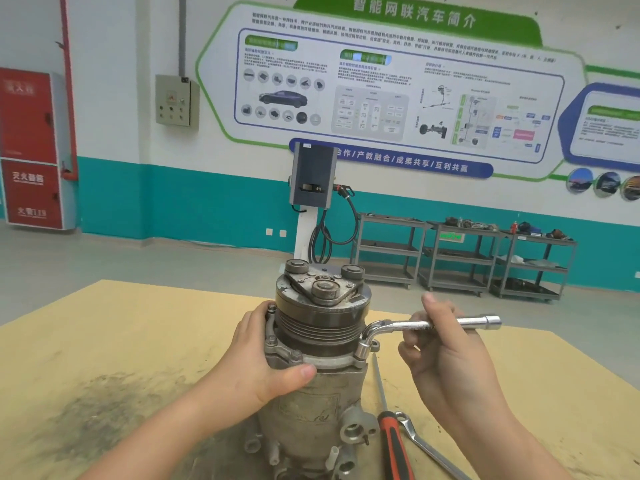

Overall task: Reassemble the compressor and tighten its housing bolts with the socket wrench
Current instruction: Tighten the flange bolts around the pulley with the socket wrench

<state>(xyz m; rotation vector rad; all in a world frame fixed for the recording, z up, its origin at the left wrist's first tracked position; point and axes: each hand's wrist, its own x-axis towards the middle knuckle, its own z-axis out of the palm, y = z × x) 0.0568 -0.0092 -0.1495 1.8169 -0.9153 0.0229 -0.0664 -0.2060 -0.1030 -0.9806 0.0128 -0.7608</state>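
2 hands: both at work on the compressor (pixel 322 344), which stands upright on the tabletop (pixel 138 341)
Left hand (pixel 263 362): wraps the housing from the left, thumb lying across its front just below the flange
Right hand (pixel 440 344): fingers curl round the horizontal shaft of the socket wrench (pixel 415 327)
Socket wrench: L-shaped, its bent end pointing down onto a bolt at the flange's right edge
Pulley: grooved, on top of the compressor, clutch plate facing up
Screwdriver (pixel 391 427): red-and-black handle, lies on the tabletop just right of the compressor base
Spanner (pixel 426 445): lies beside the screwdriver
Background: 3 grey carts (pixel 460 258) along a teal-and-white wall
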